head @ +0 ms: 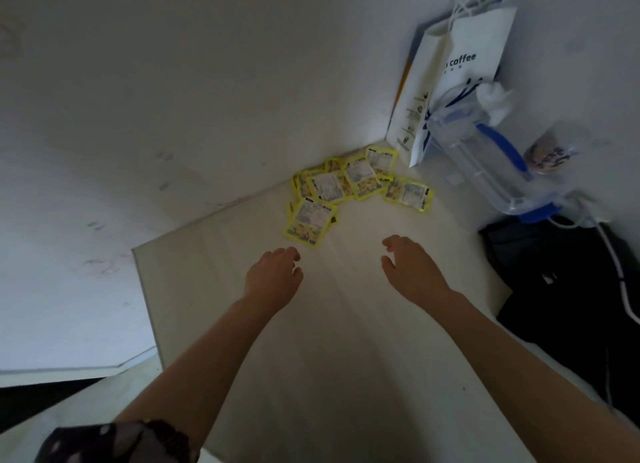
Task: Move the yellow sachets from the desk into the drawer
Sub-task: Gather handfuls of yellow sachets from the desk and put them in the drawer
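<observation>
Fingers of the left hand (275, 270) curl loosely, empty, just short of the yellow printed foil sachets (353, 189) heaped on the pale desk (329, 358); right hand (412, 268) hovers relaxed, holding nothing.

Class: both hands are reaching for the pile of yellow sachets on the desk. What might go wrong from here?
1. The yellow sachets overlap loosely, so a grab may leave or scatter some.
2. The right hand could perhaps knock the clear jug standing nearby.
3. No drawer is visible, so the carry is unplanned.
</observation>
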`<state>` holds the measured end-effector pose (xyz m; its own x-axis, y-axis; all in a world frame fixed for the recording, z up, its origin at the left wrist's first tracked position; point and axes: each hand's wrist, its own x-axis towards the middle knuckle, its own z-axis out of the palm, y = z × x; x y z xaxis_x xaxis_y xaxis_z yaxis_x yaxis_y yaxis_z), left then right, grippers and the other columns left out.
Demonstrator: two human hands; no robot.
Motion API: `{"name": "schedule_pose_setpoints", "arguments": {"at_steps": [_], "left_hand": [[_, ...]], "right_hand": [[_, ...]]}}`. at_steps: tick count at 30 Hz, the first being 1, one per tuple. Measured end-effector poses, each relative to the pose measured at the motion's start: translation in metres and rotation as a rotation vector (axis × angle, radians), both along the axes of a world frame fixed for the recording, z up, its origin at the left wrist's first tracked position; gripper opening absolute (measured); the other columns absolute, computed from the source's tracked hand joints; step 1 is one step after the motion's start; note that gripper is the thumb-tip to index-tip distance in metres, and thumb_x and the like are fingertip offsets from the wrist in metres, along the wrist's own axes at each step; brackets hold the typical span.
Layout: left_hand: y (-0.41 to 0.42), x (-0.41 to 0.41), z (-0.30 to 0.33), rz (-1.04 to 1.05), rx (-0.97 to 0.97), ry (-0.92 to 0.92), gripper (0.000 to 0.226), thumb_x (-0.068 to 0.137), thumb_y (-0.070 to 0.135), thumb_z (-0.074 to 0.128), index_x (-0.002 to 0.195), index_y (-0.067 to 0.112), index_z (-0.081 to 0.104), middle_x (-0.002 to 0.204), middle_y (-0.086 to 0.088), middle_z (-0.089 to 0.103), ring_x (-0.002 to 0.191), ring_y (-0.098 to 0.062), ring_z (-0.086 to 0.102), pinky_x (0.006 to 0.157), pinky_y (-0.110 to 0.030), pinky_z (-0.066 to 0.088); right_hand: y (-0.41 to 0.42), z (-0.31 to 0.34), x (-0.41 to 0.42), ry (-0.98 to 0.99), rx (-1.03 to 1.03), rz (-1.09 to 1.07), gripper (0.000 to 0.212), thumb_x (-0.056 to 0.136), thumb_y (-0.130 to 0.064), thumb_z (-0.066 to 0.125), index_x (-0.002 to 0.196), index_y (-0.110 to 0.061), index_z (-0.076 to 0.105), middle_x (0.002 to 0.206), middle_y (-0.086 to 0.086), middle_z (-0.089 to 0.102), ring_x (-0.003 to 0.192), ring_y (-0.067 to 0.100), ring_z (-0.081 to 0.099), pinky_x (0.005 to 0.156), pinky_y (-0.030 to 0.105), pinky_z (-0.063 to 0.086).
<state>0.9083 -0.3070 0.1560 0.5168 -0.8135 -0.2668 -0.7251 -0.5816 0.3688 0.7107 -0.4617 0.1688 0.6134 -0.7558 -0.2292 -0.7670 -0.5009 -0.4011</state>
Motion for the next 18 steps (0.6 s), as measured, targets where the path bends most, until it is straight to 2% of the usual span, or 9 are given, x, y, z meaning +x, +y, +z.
{"name": "schedule_pose_setpoints", "arguments": {"at_steps": [8,15,18], "left_hand": [[-0.059,0.027,-0.008,0.097,0.051,0.012,0.034,0.092,0.033,0.052,0.122,0.017,0.054,0.119,-0.006,0.054,0.114,-0.027,0.052,0.088,-0.041,0.049],[-0.111,0.036,-0.027,0.219,0.077,0.009,0.047,0.087,0.032,0.057,0.129,0.013,0.047,0.131,-0.009,0.048,0.122,-0.031,0.042,0.093,-0.043,0.043],[-0.126,0.037,-0.036,0.248,0.080,-0.030,0.052,0.087,0.038,0.059,0.129,0.012,0.045,0.131,-0.009,0.047,0.122,-0.032,0.041,0.094,-0.042,0.042]], "right_hand": [[-0.084,-0.009,0.029,0.089,-0.013,0.040,0.034,0.094,-0.024,0.049,0.127,-0.013,0.050,0.119,0.009,0.058,0.111,0.027,0.056,0.091,0.040,0.049],[-0.155,-0.034,0.052,0.167,-0.022,0.049,0.035,0.095,-0.021,0.050,0.125,-0.004,0.049,0.125,0.018,0.053,0.119,0.036,0.051,0.097,0.043,0.044],[-0.178,-0.045,0.057,0.230,-0.034,0.041,0.035,0.096,-0.019,0.047,0.127,-0.001,0.046,0.125,0.020,0.049,0.115,0.039,0.051,0.097,0.045,0.042]]}}
